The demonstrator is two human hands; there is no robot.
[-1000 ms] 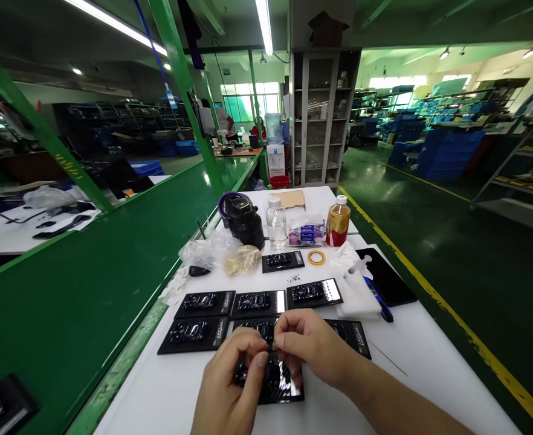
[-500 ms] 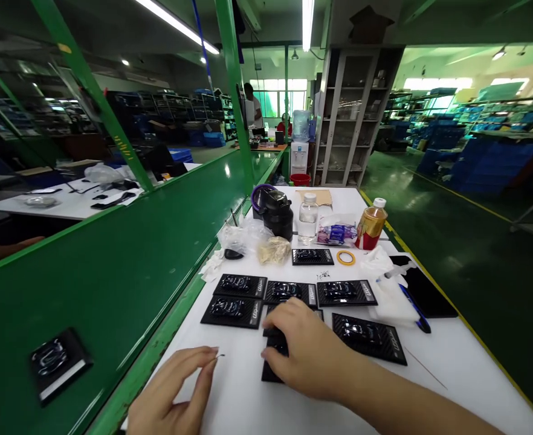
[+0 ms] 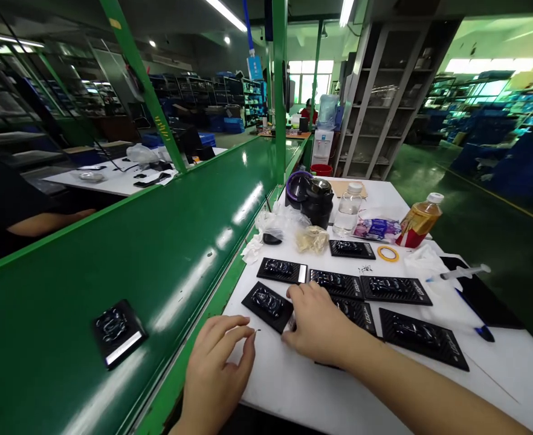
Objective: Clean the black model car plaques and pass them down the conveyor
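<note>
My left hand (image 3: 221, 365) hovers at the near left edge of the white table, thumb and forefinger pinched together. From their tips pokes a tiny dark sliver (image 3: 258, 330), too small to name. With my right hand (image 3: 318, 320) I grip the label end of a black base with a glossy dark model car (image 3: 269, 302) on it. This base lies at a slant. Several similar model cars surround it, one directly behind (image 3: 279, 269) and one to the right (image 3: 418, 332). My right hand and forearm partly cover others.
A green conveyor belt (image 3: 180, 241) runs along the left, carrying another model car (image 3: 116, 329). Behind stand a black flask (image 3: 317, 205), a clear bottle (image 3: 348, 208) and a drink bottle (image 3: 420, 222). Yellow tape (image 3: 388, 254) and a syringe (image 3: 461, 273) lie right. Across the belt shows a person's arm (image 3: 51, 222).
My right hand has moved from the middle bases to the left front one, which is now turned at a slant. My left hand keeps its pinch. The whole view has shifted.
</note>
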